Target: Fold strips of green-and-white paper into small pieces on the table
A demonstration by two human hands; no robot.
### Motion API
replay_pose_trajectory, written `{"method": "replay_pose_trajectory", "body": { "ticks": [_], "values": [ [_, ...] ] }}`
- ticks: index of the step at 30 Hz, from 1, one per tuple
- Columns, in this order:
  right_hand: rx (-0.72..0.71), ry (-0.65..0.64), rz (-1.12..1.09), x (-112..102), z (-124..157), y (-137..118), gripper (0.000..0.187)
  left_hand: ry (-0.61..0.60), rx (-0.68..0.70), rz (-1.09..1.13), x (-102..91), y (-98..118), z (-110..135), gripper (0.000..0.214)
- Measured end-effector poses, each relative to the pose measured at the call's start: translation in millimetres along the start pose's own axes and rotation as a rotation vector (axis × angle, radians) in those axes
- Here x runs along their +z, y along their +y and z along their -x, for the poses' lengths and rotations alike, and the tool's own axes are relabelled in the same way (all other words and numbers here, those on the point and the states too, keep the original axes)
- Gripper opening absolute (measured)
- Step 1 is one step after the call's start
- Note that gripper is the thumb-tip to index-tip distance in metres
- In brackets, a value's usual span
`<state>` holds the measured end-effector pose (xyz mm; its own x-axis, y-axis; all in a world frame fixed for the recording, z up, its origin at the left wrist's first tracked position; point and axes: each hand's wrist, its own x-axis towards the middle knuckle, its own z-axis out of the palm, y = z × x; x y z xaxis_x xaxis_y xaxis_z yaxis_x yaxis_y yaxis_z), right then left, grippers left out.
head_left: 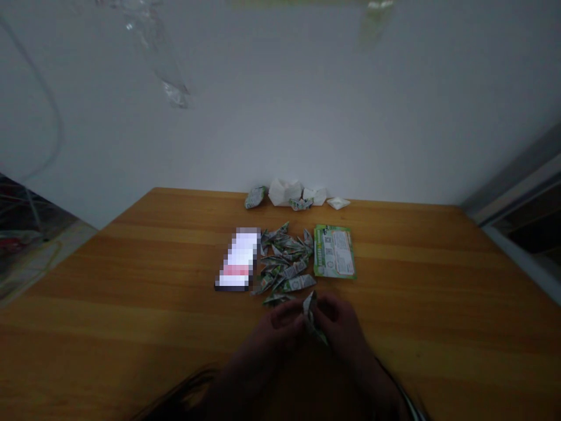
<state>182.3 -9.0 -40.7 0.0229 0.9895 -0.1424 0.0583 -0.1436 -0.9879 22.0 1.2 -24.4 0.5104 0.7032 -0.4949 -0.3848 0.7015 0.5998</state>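
The folded paper [310, 311], nearer than the paper pile [294, 269], is pinched by the left hand [280, 321] and right hand [340, 320]. Probably it is being shaped; next move calls for careful pressing. Leaflets [335, 252] lie right of the pile.

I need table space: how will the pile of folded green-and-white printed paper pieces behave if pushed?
The pile would probably scatter, since its pieces overlap at odd angles with no visible binding. It should be light, being folded paper. The pieces' pointed shapes suggest sliding rather than rolling.
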Motion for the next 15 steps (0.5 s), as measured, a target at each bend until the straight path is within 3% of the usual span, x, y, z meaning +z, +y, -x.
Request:
{"method": "replay_pose_trajectory", "body": {
  "ticks": [6,10,15],
  "values": [
    [-0.085,0.091,0.214,5.4,7.9,-5.3,0.021,0.001,-0.001,-0.027,-5.8,-6.0,-7.0,0.044],
    [-0.055,0.104,0.085,7.1,11.0,-8.8,0.020,-0.045,-0.041,0.027,-1.9,-1.3,-2.3,0.024],
    [-0.021,0.117,-0.090,7.9,10.4,-8.8,0.022,-0.092,-0.078,0.072,7.0,7.0,5.9,0.023]
  ]
}}
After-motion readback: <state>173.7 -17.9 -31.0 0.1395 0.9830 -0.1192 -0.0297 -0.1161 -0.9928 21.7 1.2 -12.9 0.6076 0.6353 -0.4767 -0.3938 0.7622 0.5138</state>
